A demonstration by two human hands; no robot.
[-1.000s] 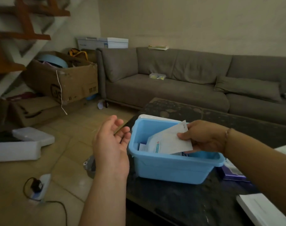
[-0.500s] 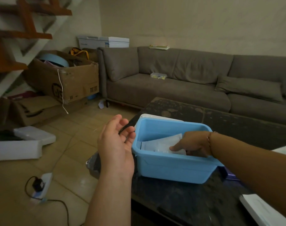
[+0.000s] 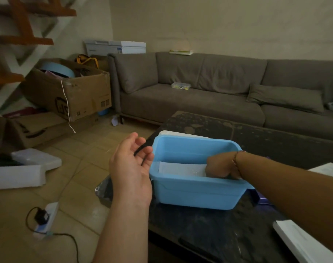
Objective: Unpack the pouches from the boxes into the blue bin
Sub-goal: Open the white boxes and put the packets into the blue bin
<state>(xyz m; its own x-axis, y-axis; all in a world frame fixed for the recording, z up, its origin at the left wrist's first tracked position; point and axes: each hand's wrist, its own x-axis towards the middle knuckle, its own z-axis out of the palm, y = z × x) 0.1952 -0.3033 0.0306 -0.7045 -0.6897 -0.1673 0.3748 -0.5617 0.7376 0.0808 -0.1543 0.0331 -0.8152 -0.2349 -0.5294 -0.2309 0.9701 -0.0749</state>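
A person's right hand (image 3: 221,166) reaches deep into the blue bin (image 3: 197,194), apparently seating a white pouch (image 3: 181,168) flat inside; the near wall hides its fingers, so the grip cannot be told. At nine o'clock, the left hand (image 3: 131,168) hovers, fingers loose, holding nothing.

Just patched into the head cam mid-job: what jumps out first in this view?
The blue bin on the dark table dominates the centre. The right hand reaches down inside it onto a white pouch, while the left hand hovers open beside the bin's left wall. Behind stretches a long grey sofa.
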